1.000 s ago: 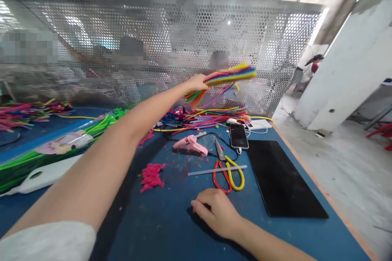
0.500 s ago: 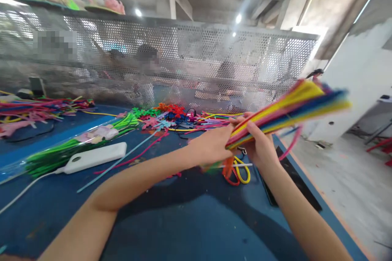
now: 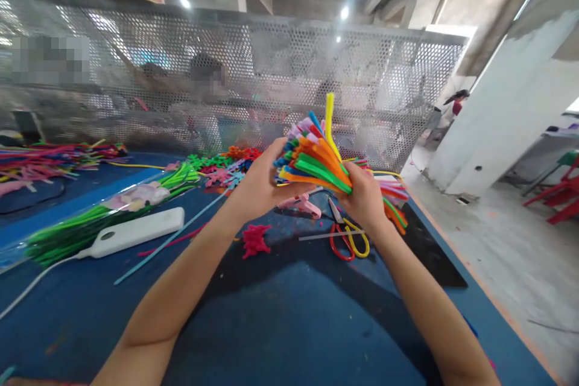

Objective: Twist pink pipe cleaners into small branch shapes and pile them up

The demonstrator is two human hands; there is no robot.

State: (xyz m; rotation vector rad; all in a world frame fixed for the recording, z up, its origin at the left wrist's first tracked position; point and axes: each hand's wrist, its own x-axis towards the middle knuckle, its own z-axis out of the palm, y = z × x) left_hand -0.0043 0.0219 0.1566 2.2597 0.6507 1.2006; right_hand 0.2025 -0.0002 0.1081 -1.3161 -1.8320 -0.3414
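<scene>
Both hands are raised over the table around a thick bundle of multicolored pipe cleaners (image 3: pixel 316 160). My left hand (image 3: pixel 257 187) is curved against the bundle's left end, its fingertips hidden behind. Thumb and fingers of my right hand (image 3: pixel 365 196) are closed around the bundle's right part; more stems stick out beyond that hand. One yellow stem stands up above the others. Below the bundle lie scissors (image 3: pixel 348 240) with red and yellow handles, a thin pale rod (image 3: pixel 328 235), a pink plastic object (image 3: pixel 304 205) partly hidden, and a crimson fuzzy piece (image 3: pixel 256 241).
A white power strip (image 3: pixel 138 232) and a clear bag of green stems (image 3: pixel 94 217) lie left. Fuzzy shapes (image 3: pixel 224 172) are heaped behind my left hand. A black flat panel (image 3: pixel 429 247) lies right. Perforated metal screen (image 3: pixel 280 66) closes the back; people sit beyond it.
The bundle has swung from the right toward the middle, its cut ends now facing me. My left hand has shifted left along it. Scissors and the crimson piece have come into clearer view.
</scene>
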